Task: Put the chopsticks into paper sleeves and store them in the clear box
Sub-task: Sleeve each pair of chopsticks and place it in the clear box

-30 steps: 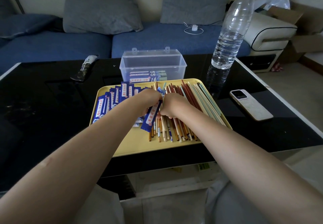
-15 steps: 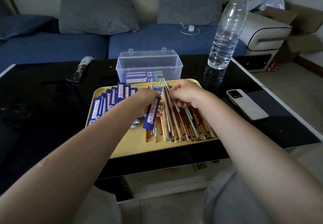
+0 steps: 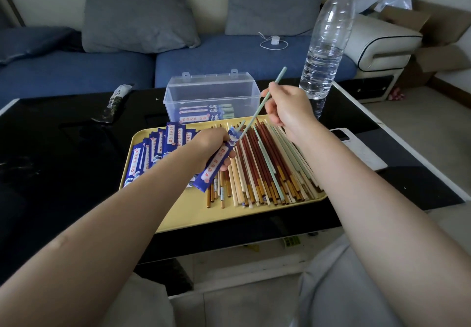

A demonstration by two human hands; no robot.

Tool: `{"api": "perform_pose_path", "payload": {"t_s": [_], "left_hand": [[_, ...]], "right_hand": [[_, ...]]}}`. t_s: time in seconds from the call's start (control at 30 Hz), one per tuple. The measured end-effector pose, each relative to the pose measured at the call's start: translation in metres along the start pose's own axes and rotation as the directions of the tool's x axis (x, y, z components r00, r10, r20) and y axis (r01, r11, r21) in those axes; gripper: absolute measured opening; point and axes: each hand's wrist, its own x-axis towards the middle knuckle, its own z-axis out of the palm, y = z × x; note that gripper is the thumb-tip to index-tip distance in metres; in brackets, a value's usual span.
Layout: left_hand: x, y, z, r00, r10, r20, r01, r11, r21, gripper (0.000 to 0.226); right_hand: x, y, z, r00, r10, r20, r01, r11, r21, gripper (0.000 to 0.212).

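Note:
My left hand (image 3: 211,145) grips a blue paper sleeve (image 3: 215,164) tilted over the yellow tray (image 3: 204,214). My right hand (image 3: 288,108) pinches a pale green chopstick (image 3: 257,111) raised above the tray, its lower tip at the sleeve's open mouth. Another green tip pokes out of the sleeve. Loose chopsticks (image 3: 267,171) in red, cream, green and brown lie across the tray's right half. Spare blue sleeves (image 3: 158,148) fan over its left half. The clear box (image 3: 211,94) stands open behind the tray, with a few sleeved pairs inside.
A tall water bottle (image 3: 326,43) stands right of the box. A white phone (image 3: 356,148) lies right of the tray. A dark wrapper (image 3: 114,103) lies at the black table's far left. A blue sofa with grey cushions runs behind.
My right hand has lifted off the chopstick pile with one green chopstick and brought its tip to the sleeve. My left hand has raised and tilted the sleeve.

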Motion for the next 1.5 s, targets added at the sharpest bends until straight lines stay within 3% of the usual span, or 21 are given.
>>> {"api": "perform_pose_path", "payload": {"t_s": [0.23, 0.53, 0.63, 0.73, 0.8, 0.93, 1.1, 1.2, 1.33, 1.5], "left_hand": [[-0.001, 0.005, 0.003, 0.989, 0.065, 0.134, -0.077, 0.993, 0.085, 0.028], [-0.003, 0.005, 0.003, 0.99, 0.103, 0.101, -0.114, 0.988, 0.103, 0.03], [-0.003, 0.005, 0.004, 0.989, 0.114, 0.096, -0.123, 0.988, 0.093, 0.03], [-0.002, 0.007, 0.004, 0.992, 0.112, 0.063, -0.117, 0.99, 0.075, 0.03], [-0.002, 0.007, 0.003, 0.997, 0.081, 0.018, -0.082, 0.995, 0.064, 0.027], [-0.002, 0.008, 0.0, 0.999, 0.043, -0.02, -0.042, 0.998, 0.041, 0.024], [-0.002, 0.01, 0.001, 0.995, 0.082, -0.049, -0.075, 0.989, 0.131, 0.029], [0.001, 0.013, -0.001, 0.968, 0.238, -0.085, -0.19, 0.909, 0.371, 0.035], [0.003, 0.021, -0.017, 0.88, 0.461, -0.116, -0.306, 0.736, 0.603, 0.037], [0.001, 0.033, -0.022, 0.86, 0.509, -0.041, -0.227, 0.453, 0.862, 0.031]], "right_hand": [[0.002, 0.002, -0.006, 0.988, 0.028, -0.153, -0.035, 0.999, -0.041, 0.026], [0.006, 0.008, -0.007, 0.986, -0.027, -0.162, 0.008, 0.993, -0.119, 0.024], [0.003, 0.009, -0.007, 0.999, -0.039, -0.013, 0.036, 0.983, -0.18, 0.023], [-0.003, 0.011, -0.005, 0.946, 0.155, 0.284, -0.025, 0.909, -0.416, 0.032], [-0.003, 0.012, -0.003, 0.931, 0.215, 0.295, -0.069, 0.898, -0.435, 0.038], [0.004, 0.014, -0.005, 0.979, 0.071, 0.193, -0.017, 0.962, -0.272, 0.035], [-0.003, 0.018, 0.003, 0.965, -0.006, 0.263, 0.092, 0.943, -0.318, 0.02], [-0.001, 0.017, 0.006, 0.969, 0.025, 0.246, 0.043, 0.963, -0.266, 0.009], [0.005, 0.013, 0.005, 0.942, 0.122, 0.313, -0.085, 0.988, -0.13, 0.007], [0.005, 0.014, 0.014, 0.936, 0.1, 0.337, -0.054, 0.988, -0.141, 0.008]]}}
